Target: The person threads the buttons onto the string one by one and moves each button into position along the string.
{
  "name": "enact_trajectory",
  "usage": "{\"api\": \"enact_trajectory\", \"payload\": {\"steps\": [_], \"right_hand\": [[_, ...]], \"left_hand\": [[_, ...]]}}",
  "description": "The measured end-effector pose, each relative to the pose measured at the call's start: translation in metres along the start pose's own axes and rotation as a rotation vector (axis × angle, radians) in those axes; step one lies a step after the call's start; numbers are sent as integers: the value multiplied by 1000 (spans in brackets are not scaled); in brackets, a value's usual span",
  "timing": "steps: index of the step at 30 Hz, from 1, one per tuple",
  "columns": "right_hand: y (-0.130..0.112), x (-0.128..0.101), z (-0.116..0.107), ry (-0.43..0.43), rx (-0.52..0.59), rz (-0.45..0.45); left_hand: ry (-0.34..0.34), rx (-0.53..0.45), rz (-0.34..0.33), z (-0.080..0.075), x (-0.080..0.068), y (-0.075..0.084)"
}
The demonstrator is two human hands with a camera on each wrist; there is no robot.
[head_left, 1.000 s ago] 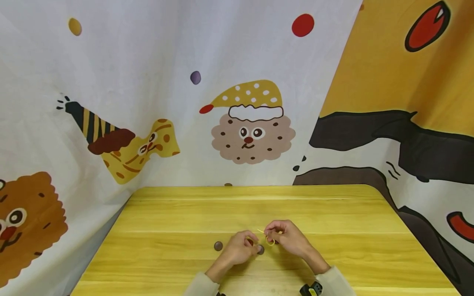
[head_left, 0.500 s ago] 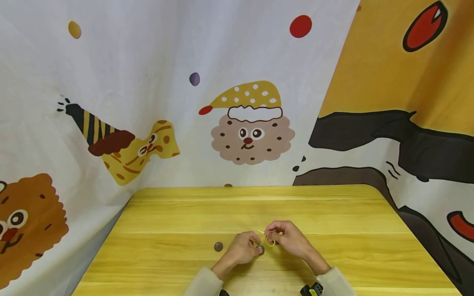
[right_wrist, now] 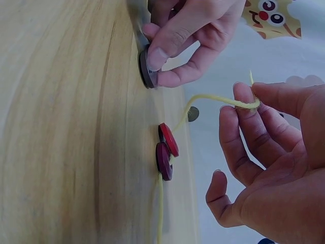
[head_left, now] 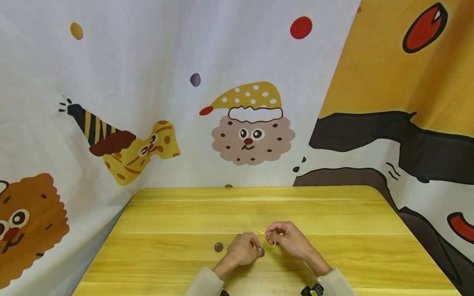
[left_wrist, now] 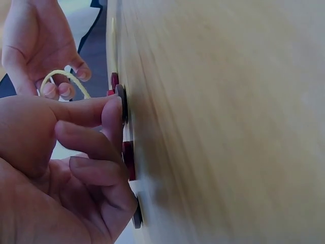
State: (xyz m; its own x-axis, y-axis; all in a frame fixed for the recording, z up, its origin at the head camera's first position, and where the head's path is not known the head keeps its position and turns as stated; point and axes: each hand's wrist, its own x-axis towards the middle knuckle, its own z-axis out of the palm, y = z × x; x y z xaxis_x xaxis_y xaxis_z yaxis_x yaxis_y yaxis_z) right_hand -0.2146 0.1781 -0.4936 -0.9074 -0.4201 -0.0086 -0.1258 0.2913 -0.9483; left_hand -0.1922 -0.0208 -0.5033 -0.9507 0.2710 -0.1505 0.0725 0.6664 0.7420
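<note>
My left hand pinches a round dark brown button between thumb and finger, close over the table and tilted on edge in the right wrist view. The thumb and fingers of my right hand pinch a thin yellow cord near its end, and a short pointed tip sticks up past the fingers. Lower on that cord are a bright red button and a dark red button, stacked together. In the head view these two are mostly hidden by my right hand.
A second dark brown button lies on the wooden table left of my left hand. A separate red button sits by the left fingers. Behind the table's far edge hangs a cartoon-print curtain.
My left fingers have shifted slightly right and drawn in around the dark brown button. The right hand stays nearly still with the cord.
</note>
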Motion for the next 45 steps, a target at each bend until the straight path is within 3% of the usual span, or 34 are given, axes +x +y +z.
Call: {"api": "enact_trajectory", "payload": {"steps": [10, 22, 35, 45], "right_hand": [[-4, -1, -1, 12, -39, -19], [4, -1, 0, 23, 5, -9], [2, -4, 0, 30, 15, -4], [-1, -6, -2, 10, 40, -37]], "left_hand": [[14, 50, -2, -4, 0, 3], [35, 29, -13, -3, -1, 2], [57, -49, 42, -2, -2, -3], [42, -192, 47, -13, -4, -10]]}}
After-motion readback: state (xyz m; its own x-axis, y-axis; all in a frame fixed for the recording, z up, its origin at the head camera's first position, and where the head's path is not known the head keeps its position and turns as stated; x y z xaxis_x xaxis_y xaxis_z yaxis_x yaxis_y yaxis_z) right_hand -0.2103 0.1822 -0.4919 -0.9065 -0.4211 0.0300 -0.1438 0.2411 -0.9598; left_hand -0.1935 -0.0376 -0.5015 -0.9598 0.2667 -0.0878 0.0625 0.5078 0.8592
